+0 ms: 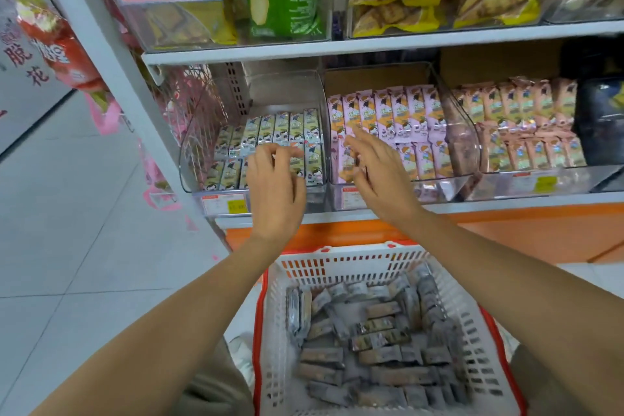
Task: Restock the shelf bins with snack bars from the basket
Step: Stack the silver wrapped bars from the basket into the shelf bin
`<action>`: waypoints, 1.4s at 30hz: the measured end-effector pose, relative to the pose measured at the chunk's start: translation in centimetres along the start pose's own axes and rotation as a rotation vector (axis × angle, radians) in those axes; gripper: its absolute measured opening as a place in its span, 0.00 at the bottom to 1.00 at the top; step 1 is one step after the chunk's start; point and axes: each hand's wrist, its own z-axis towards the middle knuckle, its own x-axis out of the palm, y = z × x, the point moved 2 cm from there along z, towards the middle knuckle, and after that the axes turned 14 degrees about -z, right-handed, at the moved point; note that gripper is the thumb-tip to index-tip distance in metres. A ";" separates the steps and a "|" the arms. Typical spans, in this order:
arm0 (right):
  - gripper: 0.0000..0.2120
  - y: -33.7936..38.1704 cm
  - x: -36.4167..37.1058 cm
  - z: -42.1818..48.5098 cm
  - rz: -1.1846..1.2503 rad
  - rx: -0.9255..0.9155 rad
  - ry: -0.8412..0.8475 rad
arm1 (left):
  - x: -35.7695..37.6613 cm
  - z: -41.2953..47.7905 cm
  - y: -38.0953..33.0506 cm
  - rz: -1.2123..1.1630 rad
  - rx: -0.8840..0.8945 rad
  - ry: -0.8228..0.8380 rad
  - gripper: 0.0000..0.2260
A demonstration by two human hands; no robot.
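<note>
A white basket with a red rim (277, 314) stands on the floor below me, holding several silver-wrapped snack bars (374, 338). On the lower shelf, the left clear bin (199, 145) holds rows of upright silver bars (280, 127). My left hand (275, 179) reaches into this bin, its curled fingertips pinching a bar in the middle row. My right hand (374, 169) hovers in front of the neighbouring bin of pink-wrapped bars (401, 118), with its fingers spread and holding nothing.
A third bin with peach-wrapped bars (520, 125) sits further right. The upper shelf (337, 44) carries bins of green and yellow packs with 9.90 price tags. A white shelf post (111, 54) rises at left, with tiled floor (67, 230) beyond it.
</note>
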 end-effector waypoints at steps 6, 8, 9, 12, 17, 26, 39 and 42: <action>0.21 -4.4 -1.0 -10.5 -0.080 -0.008 -0.100 | 6.0 -9.2 -0.7 -0.081 -0.047 0.404 0.10; 0.21 -6.8 -0.1 -14.1 -0.152 0.073 -0.004 | 8.5 -12.4 0.0 -0.083 -0.170 0.619 0.08; 0.22 -8.0 0.6 -15.8 -0.186 0.126 0.073 | 9.6 -13.9 0.2 -0.076 -0.225 0.750 0.09; 0.23 -10.8 2.8 -20.2 -0.264 0.261 0.270 | 12.7 -18.2 0.5 0.037 -0.368 1.100 0.10; 0.31 -12.7 6.4 -24.6 -0.294 0.354 0.515 | 17.5 -24.3 1.9 0.053 -0.487 1.330 0.13; 0.30 -14.5 8.6 -26.3 -0.269 0.344 0.463 | 24.9 -28.5 3.8 0.118 -0.569 1.375 0.18; 0.30 -14.7 8.9 -26.5 -0.251 0.352 0.432 | 28.7 -31.4 5.1 0.339 -0.611 1.416 0.16; 0.31 -14.7 8.9 -26.5 -0.246 0.360 0.440 | 28.5 -30.6 4.9 0.279 -0.654 1.486 0.14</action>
